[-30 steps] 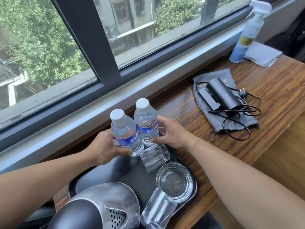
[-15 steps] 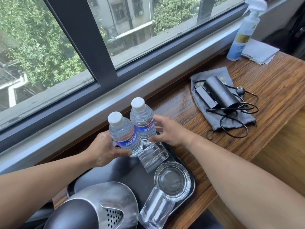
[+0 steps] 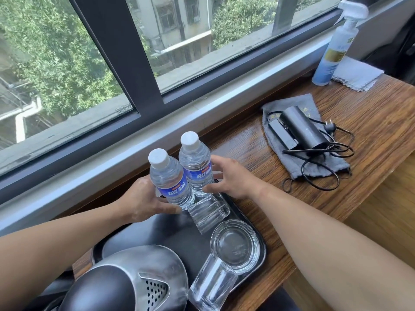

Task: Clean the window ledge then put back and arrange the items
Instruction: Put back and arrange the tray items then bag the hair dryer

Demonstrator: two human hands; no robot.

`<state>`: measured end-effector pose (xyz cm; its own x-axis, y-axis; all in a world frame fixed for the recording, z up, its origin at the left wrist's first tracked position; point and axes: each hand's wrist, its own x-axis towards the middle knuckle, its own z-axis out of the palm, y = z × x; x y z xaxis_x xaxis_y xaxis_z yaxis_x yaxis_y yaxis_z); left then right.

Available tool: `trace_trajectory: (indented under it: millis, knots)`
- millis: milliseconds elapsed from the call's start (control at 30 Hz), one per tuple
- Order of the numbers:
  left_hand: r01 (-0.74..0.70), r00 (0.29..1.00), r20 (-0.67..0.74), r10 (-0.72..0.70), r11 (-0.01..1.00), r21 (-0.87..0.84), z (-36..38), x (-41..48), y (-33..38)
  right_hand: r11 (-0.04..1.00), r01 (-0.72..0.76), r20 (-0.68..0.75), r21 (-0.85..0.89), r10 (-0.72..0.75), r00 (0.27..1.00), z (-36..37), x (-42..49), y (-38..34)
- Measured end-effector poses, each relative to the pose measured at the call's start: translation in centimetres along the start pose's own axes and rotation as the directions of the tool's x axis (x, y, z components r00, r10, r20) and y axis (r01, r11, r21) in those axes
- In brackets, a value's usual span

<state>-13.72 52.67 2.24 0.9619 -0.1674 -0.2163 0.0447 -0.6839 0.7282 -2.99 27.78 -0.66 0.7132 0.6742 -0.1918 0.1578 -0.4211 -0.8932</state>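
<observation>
A: What do the grips hold?
B: Left grip point(image 3: 139, 203) curls round the left bottle point(image 3: 168, 178); right grip point(image 3: 233, 178) loosely cups the right bottle point(image 3: 195, 162). Both are upright, touching, at the black tray's point(image 3: 170, 234) far end on the desk point(image 3: 370, 122).
A: Labels?
B: Blue bands, white characters, unreadable.

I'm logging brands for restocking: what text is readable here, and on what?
No text reads clearly.
Blue labels on the two clear plastic water bottles: white characters, blurred.
Gold label on the pale blue spray bottle: too blurred.
Gold print on the grey cloth pouch: partly covered, unreadable.
Window-glass stamp: too small.
</observation>
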Motion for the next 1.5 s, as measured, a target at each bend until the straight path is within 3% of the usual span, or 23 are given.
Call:
trace_trajectory:
  millis: [233,767,1000,1167,1333,1433,1500]
  knots:
    - [0.004,0.997,-0.08,0.001,0.998,0.057,0.1,0.1,0.0,1.0,0.007,-0.032,0.016,-0.006,0.999,0.1,-0.1,0.1]
    - [0.03,1.0,0.002,-0.03,0.991,0.133,-0.5,0.8,-0.6,1.0,0.002,-0.041,0.007,-0.002,0.999,0.2,-0.5,-0.1]
    - [0.077,0.993,0.092,-0.074,0.997,-0.031,-2.4,0.3,-0.6,0.995,0.032,-0.084,0.096,-0.024,0.996,-0.5,-2.1,-0.5]
    - [0.174,0.976,-0.071,-0.204,0.938,-0.3,-6.6,-4.9,1.3,0.993,0.106,-0.214,0.059,-0.091,0.973,-2.0,-6.1,-1.9]
    - [0.115,0.88,-0.338,-0.333,0.841,-0.528,-9.8,-14.2,3.6,0.962,0.273,-0.182,0.029,-0.263,0.947,-2.3,-9.9,-3.6]
    - [-0.064,0.722,-0.571,-0.391,0.783,-0.618,-9.1,-21.2,4.4,0.936,0.349,-0.07,0.047,-0.346,0.936,-0.9,-11.2,-4.7]
    - [-0.258,0.572,-0.705,-0.42,0.724,-0.64,-6.9,-26.5,5.0,0.928,0.371,0.033,0.045,-0.372,0.927,0.7,-11.6,-5.4]
